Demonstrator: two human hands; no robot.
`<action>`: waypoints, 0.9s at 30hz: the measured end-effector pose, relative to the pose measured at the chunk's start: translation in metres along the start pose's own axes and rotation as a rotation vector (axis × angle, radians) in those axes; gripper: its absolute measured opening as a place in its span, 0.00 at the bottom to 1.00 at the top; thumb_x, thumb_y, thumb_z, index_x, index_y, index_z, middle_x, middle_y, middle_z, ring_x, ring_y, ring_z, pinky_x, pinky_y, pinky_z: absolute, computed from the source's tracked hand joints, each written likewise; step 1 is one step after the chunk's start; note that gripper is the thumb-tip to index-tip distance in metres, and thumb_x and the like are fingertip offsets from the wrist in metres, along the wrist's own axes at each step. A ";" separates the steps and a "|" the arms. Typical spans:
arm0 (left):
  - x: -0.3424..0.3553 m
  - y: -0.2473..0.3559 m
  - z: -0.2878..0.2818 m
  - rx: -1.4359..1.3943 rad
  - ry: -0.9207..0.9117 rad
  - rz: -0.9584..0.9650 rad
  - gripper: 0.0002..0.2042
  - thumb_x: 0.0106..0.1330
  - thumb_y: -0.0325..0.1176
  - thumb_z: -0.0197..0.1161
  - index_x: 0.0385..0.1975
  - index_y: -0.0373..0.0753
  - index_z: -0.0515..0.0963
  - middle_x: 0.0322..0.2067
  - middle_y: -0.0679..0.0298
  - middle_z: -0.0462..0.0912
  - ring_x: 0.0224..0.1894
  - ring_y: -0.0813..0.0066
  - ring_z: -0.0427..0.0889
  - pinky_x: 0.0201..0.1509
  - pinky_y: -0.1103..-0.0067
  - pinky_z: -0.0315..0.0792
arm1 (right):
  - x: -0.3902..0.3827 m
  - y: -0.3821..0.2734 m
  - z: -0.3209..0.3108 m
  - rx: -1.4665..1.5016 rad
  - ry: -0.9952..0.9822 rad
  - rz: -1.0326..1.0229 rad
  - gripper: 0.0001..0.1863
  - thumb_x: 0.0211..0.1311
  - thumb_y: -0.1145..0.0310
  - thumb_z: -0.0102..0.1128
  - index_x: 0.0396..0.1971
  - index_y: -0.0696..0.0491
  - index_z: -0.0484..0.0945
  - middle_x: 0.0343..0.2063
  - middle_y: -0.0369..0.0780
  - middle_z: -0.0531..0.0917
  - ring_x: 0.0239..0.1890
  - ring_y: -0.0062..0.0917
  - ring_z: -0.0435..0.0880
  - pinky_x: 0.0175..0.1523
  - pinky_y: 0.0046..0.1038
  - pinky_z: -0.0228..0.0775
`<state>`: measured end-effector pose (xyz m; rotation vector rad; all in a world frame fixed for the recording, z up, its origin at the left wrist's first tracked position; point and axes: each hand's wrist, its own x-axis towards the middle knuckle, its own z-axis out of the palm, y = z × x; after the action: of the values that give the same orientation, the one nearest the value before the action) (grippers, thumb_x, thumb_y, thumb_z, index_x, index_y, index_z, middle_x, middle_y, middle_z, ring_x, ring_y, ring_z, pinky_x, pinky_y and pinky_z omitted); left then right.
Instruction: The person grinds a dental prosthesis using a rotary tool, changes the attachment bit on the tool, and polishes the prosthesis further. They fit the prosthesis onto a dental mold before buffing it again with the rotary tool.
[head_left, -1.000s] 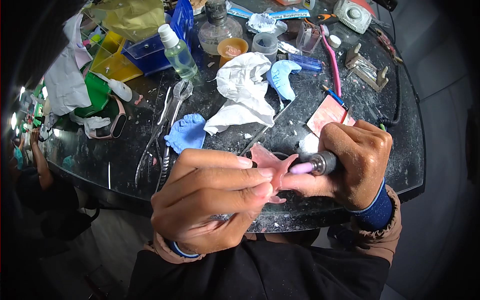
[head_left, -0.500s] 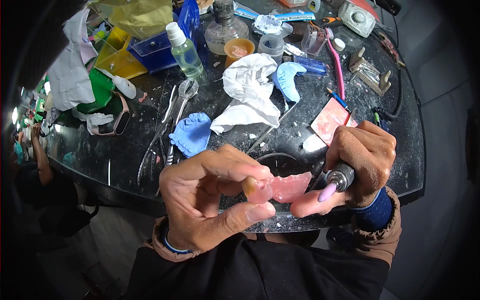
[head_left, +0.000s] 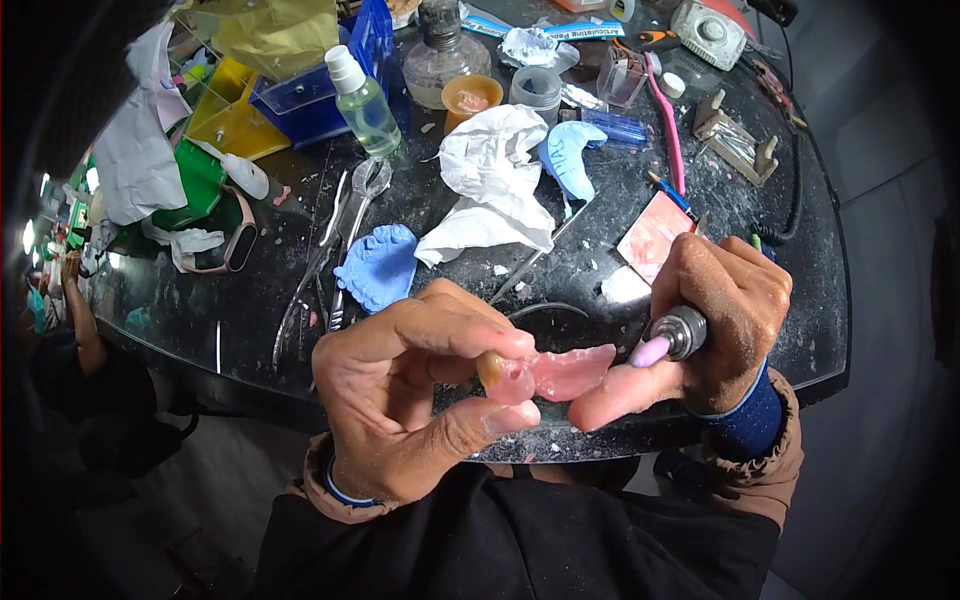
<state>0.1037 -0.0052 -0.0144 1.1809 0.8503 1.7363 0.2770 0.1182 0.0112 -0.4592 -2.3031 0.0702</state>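
Between the thumb and fingertips of my left hand (head_left: 410,375) is a pink acrylic denture base (head_left: 568,372), with a yellowish tooth-like patch near its left end. My right hand (head_left: 720,325), dusted with pale powder, is closed around a dental handpiece (head_left: 684,334). A pale pink, pointed grinding bit (head_left: 650,352) sticks out of it toward the left, apart from the denture base. My right thumb stretches out below the bit and its tip lies close to the base's right end. Much of the handpiece is hidden inside the fist.
A blue dental cast (head_left: 378,268), crumpled white paper (head_left: 490,180) and metal pliers (head_left: 355,205) lie beyond my hands. Behind stand a spray bottle (head_left: 365,105), a glass burner (head_left: 440,65) and an orange cup (head_left: 470,98). A pink toothbrush (head_left: 668,125) and a pink wax sheet (head_left: 655,235) lie right.
The denture base and my left hand have shifted slightly left. The grinding bit has tipped a little and sits higher above my right thumb.
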 end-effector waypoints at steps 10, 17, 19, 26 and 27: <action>-0.001 0.002 -0.001 -0.088 -0.004 -0.087 0.15 0.50 0.16 0.67 0.38 0.28 0.74 0.35 0.55 0.77 0.39 0.78 0.77 0.46 0.84 0.76 | 0.000 -0.005 -0.001 -0.018 -0.061 0.020 0.41 0.11 0.23 0.59 0.08 0.49 0.60 0.07 0.31 0.60 0.08 0.20 0.60 0.16 0.23 0.46; -0.001 0.004 0.000 -0.116 0.021 -0.139 0.15 0.50 0.16 0.67 0.38 0.28 0.73 0.36 0.56 0.77 0.41 0.77 0.77 0.47 0.82 0.76 | -0.004 -0.005 0.003 0.002 -0.065 -0.045 0.41 0.17 0.24 0.62 0.08 0.49 0.59 0.07 0.31 0.60 0.07 0.21 0.61 0.15 0.22 0.48; -0.002 0.004 0.000 -0.123 0.025 -0.140 0.15 0.50 0.16 0.67 0.38 0.28 0.73 0.36 0.55 0.77 0.41 0.77 0.77 0.47 0.82 0.76 | -0.004 -0.004 0.004 -0.001 -0.064 -0.080 0.40 0.19 0.24 0.63 0.08 0.49 0.59 0.07 0.31 0.59 0.07 0.20 0.60 0.15 0.22 0.48; -0.002 0.000 -0.001 -0.120 0.035 -0.047 0.15 0.49 0.16 0.68 0.37 0.28 0.74 0.34 0.55 0.77 0.38 0.79 0.78 0.44 0.84 0.76 | -0.003 -0.005 0.001 -0.059 -0.081 -0.049 0.40 0.21 0.25 0.65 0.08 0.49 0.59 0.07 0.31 0.59 0.07 0.20 0.59 0.15 0.21 0.47; -0.002 -0.001 -0.001 -0.121 0.035 -0.047 0.15 0.49 0.16 0.68 0.37 0.28 0.74 0.34 0.55 0.77 0.38 0.79 0.78 0.44 0.84 0.76 | -0.003 -0.005 0.002 -0.059 -0.082 -0.049 0.40 0.21 0.25 0.65 0.08 0.49 0.59 0.07 0.31 0.59 0.07 0.20 0.59 0.15 0.21 0.47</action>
<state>0.1034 -0.0069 -0.0161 1.0452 0.7766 1.7493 0.2761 0.1125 0.0086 -0.4371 -2.4008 -0.0035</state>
